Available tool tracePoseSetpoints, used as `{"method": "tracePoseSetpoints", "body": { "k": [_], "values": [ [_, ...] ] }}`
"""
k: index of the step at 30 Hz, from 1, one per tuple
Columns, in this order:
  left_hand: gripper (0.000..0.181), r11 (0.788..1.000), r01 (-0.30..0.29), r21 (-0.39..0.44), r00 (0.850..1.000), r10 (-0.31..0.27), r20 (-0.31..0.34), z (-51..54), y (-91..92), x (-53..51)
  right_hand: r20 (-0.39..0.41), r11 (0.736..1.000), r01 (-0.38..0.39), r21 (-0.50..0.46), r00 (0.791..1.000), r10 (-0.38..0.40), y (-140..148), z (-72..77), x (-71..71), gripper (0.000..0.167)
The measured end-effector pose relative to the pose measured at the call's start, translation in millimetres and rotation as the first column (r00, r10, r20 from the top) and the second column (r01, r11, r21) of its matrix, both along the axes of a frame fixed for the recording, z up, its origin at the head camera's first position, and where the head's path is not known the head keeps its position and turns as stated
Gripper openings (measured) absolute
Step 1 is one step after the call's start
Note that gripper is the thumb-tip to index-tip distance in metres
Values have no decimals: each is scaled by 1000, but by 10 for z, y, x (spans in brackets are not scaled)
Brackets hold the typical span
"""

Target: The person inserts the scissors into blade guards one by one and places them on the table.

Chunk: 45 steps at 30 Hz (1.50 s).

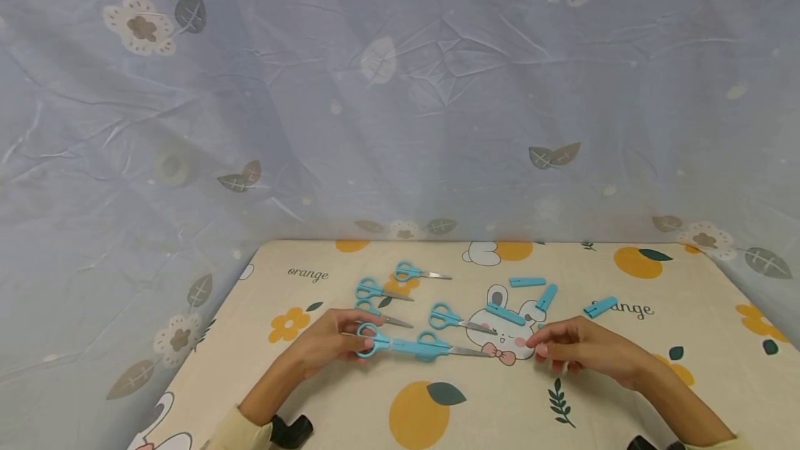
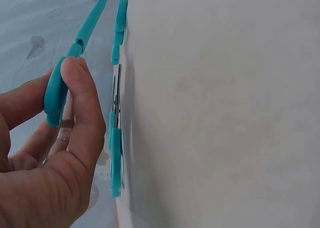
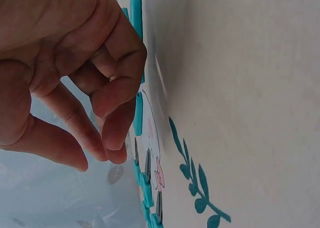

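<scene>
My left hand pinches the handle of a pair of blue scissors between thumb and fingers. A blue cap covers its blades, and it is held above the table. In the head view the cap overlaps another pair of scissors with bare blades, lying on the tablecloth. My right hand hovers over the right side with loosely bent fingers and nothing between them. Uncapped scissors lie between the hands, with more scissors further left. Near the right hand is a loose blue cap.
Several more caps, including one cap at the right and another cap further back, lie on the patterned tablecloth. The rearmost scissors lie near the back. A floral curtain hangs behind the table.
</scene>
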<state>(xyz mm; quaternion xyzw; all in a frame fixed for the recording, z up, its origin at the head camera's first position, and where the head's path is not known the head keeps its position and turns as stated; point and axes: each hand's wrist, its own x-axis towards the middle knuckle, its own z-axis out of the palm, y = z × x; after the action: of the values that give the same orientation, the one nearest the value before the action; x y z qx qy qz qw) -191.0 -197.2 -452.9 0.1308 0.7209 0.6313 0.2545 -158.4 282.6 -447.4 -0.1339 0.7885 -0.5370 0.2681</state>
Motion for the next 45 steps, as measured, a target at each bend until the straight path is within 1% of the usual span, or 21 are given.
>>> {"method": "tracePoseSetpoints", "body": {
  "k": [4,10,20,24,31,36,41,45],
  "values": [
    [49,1000,-3,3,1000,3,1,-15,-45,-3,8,1000,16,14,1000,-16,44,-25,1,37],
    [49,1000,1,6,1000,-1,9,-18,-97,-23,10,1000,8,0,1000,-8,113,-46,18,40],
    [46,1000,16,-27,999,-15,35,-12,-189,-53,45,1000,12,-15,999,-11,190,-50,52,42],
    [47,999,21,-41,999,-20,27,-14,-226,-54,46,1000,16,-14,999,-15,209,-60,53,41],
    [45,997,12,-81,1000,-11,8,-13,-260,-54,55,1000,29,-4,998,-29,262,-86,72,42],
    [42,994,15,-105,1000,-14,2,20,-259,-44,60,999,43,5,997,-43,313,-107,91,43],
    [41,988,12,-153,999,-17,-32,65,-256,-32,67,998,60,5,996,-61,339,-113,102,43],
    [41,976,5,-217,997,-21,-73,73,-268,-27,65,998,63,6,996,-63,345,-115,106,43]
  ]
}}
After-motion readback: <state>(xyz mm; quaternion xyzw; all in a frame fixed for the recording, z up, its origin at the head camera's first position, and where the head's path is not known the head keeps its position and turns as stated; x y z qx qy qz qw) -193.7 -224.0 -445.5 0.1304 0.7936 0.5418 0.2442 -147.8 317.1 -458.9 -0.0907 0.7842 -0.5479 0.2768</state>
